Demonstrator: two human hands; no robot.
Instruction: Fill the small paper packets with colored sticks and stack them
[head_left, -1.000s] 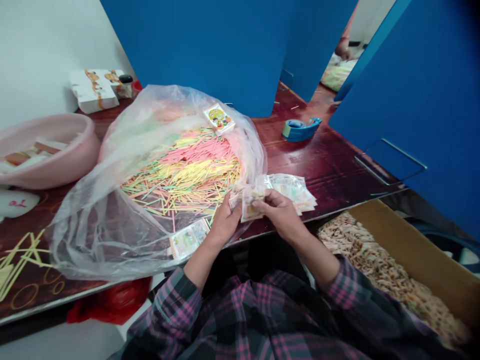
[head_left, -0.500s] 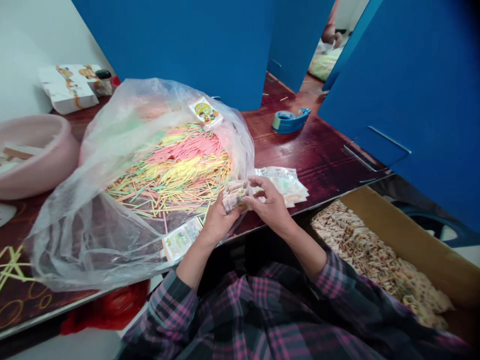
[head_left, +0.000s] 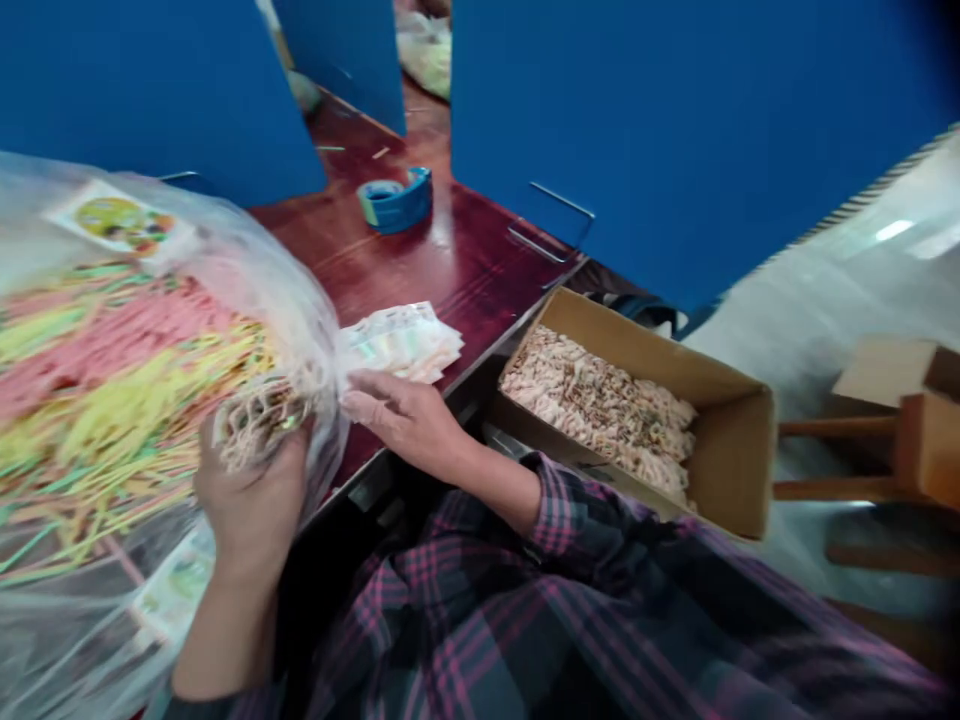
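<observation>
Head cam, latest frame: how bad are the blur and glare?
Head view: motion blur smears the left hand and the coloured sticks inside the clear plastic bag; the tape dispenser looks sharper. Glare marks the varnished table and the floor. Wide-angle distortion slants the blue partition.

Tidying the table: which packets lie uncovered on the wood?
The flat stack right of the plastic bag. The bunch is in the left hand, and the lone packet shows through the plastic.

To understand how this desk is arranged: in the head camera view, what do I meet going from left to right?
Clear plastic bag of coloured sticks → stack of printed packets → open cardboard box → wooden stool
</observation>
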